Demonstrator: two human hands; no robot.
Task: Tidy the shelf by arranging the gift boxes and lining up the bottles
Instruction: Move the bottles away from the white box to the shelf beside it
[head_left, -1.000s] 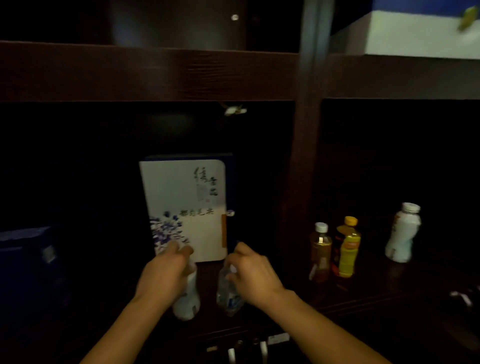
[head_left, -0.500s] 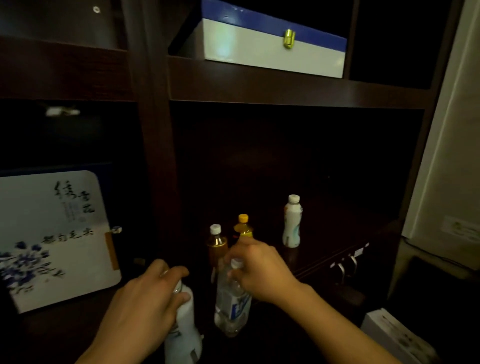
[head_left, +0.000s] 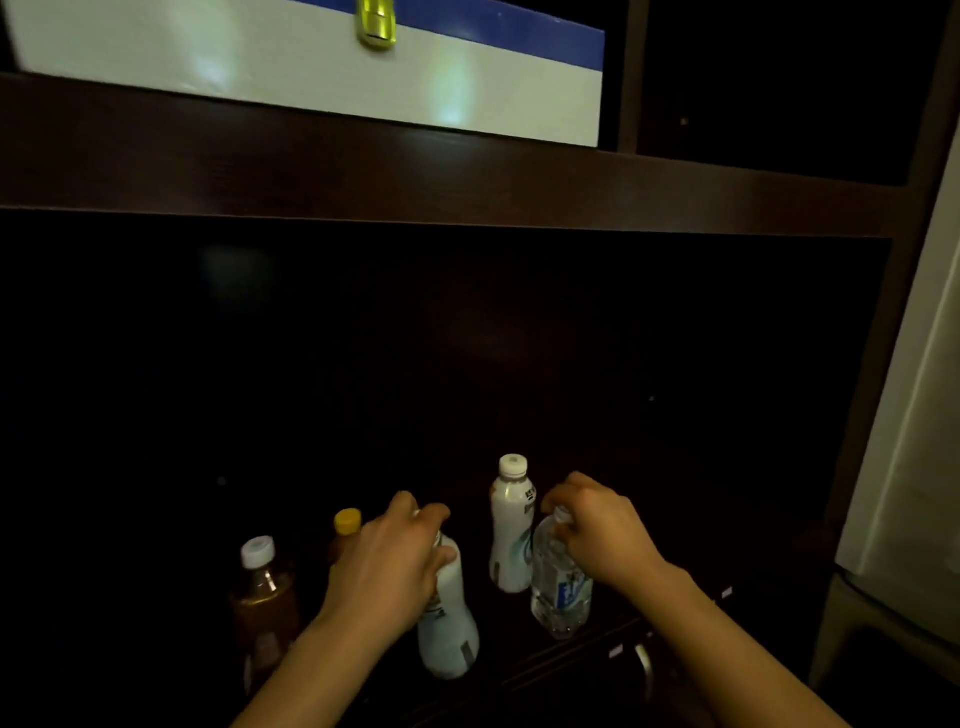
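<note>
Fingers (head_left: 415, 512) of the left hand (head_left: 389, 566) curl round the neck of a white bottle (head_left: 449, 639); the right hand (head_left: 597, 535) pinches the top of a water bottle (head_left: 561, 597) at its 3 o'clock. A high grip holds both upright, probably to join 3 standing bottles: tea bottle (head_left: 262, 597) at 9 o'clock, yellow-capped bottle (head_left: 347, 522) at 10, second white bottle (head_left: 511, 530) between the hands.

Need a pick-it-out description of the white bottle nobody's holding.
Below the dark shelf board under the white-and-blue gift box are five bottles. The free white bottle stands upright between the left hand and the right hand, white cap uncovered. Unlike the other white bottle and the clear water bottle, which those hands grip, nothing holds it.
</note>
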